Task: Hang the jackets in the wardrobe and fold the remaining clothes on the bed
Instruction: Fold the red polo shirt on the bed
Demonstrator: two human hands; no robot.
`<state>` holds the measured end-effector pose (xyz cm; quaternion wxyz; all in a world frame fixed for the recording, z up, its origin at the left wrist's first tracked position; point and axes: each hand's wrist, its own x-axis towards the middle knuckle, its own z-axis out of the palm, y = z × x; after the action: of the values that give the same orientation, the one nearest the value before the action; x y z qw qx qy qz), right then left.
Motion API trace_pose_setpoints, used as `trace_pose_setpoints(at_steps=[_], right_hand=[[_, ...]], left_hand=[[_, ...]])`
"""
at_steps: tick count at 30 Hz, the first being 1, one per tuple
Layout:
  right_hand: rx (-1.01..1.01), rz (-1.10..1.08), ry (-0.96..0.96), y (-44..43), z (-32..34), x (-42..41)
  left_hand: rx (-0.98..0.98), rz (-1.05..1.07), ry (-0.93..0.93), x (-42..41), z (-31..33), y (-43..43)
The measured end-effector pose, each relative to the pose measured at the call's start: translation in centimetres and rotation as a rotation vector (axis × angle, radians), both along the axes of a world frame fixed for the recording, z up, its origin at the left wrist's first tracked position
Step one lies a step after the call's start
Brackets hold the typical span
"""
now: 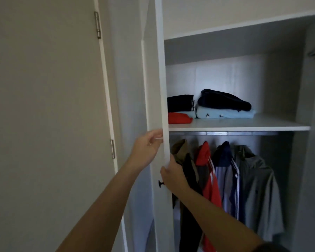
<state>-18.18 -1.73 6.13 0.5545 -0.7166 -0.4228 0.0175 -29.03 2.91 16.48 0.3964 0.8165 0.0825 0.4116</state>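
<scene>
Wardrobe door [160, 70] upright; left hand [147, 146], right hand [173, 176] seemingly grip it.

Two hands [147, 145] [173, 176], two hinges [98, 24] [113, 149], one door knob [160, 183], two shelves [238, 127] [244, 27]

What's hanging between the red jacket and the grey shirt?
A navy and pale grey jacket with white stripes, between the red jacket and the grey shirt, in the head view.

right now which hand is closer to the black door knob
Right. The right hand grips the door edge beside the knob; the left hand holds it higher up.
</scene>
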Motion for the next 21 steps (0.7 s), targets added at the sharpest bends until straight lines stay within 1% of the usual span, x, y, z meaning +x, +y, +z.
trace_pose_setpoints(at_steps=[3,4,7,9,12,15,18,19,21], right_hand=[[-0.018,-0.195,0.011,-5.6,1.0,5.1],[-0.023,-0.267,0.0,-7.9,1.2,6.7],[-0.015,-0.53,-0.055,-16.6,1.7,10.9],[0.024,-0.718,-0.106,-23.3,2.0,12.7],[0.069,-0.934,-0.162,-33.9,2.9,14.1],[0.099,-1.132,-0.171,-43.9,3.3,14.5],[0.076,-1.243,-0.128,-51.6,2.5,15.1],[0.036,-1.233,-0.102,-53.3,2.1,15.5],[-0.059,-1.138,-0.04,-55.2,1.1,16.6]], left_hand=[[-0.087,-0.255,0.225,4.7,-0.2,-4.2],[-0.1,-0.307,0.268,6.4,-0.3,-5.8],[-0.01,-0.375,0.265,11.3,-0.4,-10.9],[0.043,-0.448,0.253,14.7,-0.5,-14.8],[0.104,-0.611,0.292,19.8,-0.1,-22.2],[0.188,-0.749,0.309,24.1,0.2,-30.8],[0.262,-0.765,0.278,27.3,0.6,-38.6],[0.273,-0.746,0.263,28.3,0.5,-40.8],[0.251,-0.683,0.284,30.2,0.4,-44.7]])
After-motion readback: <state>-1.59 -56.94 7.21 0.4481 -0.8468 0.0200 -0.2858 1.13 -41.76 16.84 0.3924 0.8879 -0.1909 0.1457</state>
